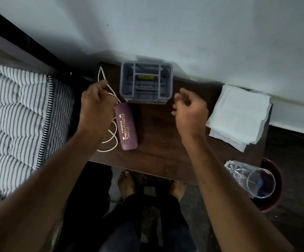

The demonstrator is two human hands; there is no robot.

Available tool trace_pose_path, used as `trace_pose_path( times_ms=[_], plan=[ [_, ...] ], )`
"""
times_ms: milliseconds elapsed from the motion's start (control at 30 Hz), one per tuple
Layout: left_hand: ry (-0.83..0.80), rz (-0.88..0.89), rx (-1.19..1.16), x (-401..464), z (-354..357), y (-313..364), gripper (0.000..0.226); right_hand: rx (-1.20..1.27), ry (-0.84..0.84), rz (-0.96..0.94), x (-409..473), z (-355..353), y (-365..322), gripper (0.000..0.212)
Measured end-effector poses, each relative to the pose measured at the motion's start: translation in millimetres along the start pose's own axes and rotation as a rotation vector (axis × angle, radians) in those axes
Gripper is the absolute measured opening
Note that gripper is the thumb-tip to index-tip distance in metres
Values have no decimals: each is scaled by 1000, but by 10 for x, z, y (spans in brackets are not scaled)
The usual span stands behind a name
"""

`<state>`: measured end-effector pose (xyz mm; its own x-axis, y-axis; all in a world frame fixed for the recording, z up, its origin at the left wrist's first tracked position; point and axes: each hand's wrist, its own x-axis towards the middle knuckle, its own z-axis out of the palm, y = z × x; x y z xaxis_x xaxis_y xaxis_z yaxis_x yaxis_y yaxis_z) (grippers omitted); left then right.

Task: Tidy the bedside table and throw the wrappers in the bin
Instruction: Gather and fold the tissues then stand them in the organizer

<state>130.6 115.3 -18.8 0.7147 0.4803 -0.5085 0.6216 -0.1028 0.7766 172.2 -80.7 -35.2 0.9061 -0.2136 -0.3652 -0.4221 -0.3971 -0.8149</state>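
On the dark wooden bedside table (158, 142) lies a purple spectacle case (126, 126) with gold lettering. A white cable (109, 142) loops beside the case and runs up to my left hand (95, 108), which is closed on it near the table's left edge. My right hand (189, 110) hovers over the table right of a grey plastic organiser (145, 80), fingers loosely curled, holding nothing. A stack of white tissues (238, 115) rests at the table's right end. A clear glass (253, 179) stands at the front right corner.
A dark red bin (275, 188) sits on the floor behind the glass, right of the table. A bed with a striped quilt (20, 124) borders the table's left side. The white wall is directly behind. My bare feet (127, 182) are under the front edge.
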Motion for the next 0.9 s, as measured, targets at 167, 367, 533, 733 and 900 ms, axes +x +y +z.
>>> trace_pose_path(
  times_ms=[167, 367, 533, 733, 900],
  plan=[
    [-136, -74, -59, 107, 260, 154, 24, -49, -62, -66, 155, 99, 68, 23],
    [-222, -191, -208, -17, 583, 164, 88, 66, 34, 56, 133, -203, 366, 17],
    [-287, -190, -217, -145, 944, 175, 110, 112, 115, 164, 141, -543, 573, 17],
    [-363, -186, -205, -201, 1242, 166, 110, 189, 165, 258, 185, -813, 583, 14],
    [-329, -134, 15, -248, 1279, 207, 99, 125, 84, 344, 114, -989, 365, 13]
  ],
)
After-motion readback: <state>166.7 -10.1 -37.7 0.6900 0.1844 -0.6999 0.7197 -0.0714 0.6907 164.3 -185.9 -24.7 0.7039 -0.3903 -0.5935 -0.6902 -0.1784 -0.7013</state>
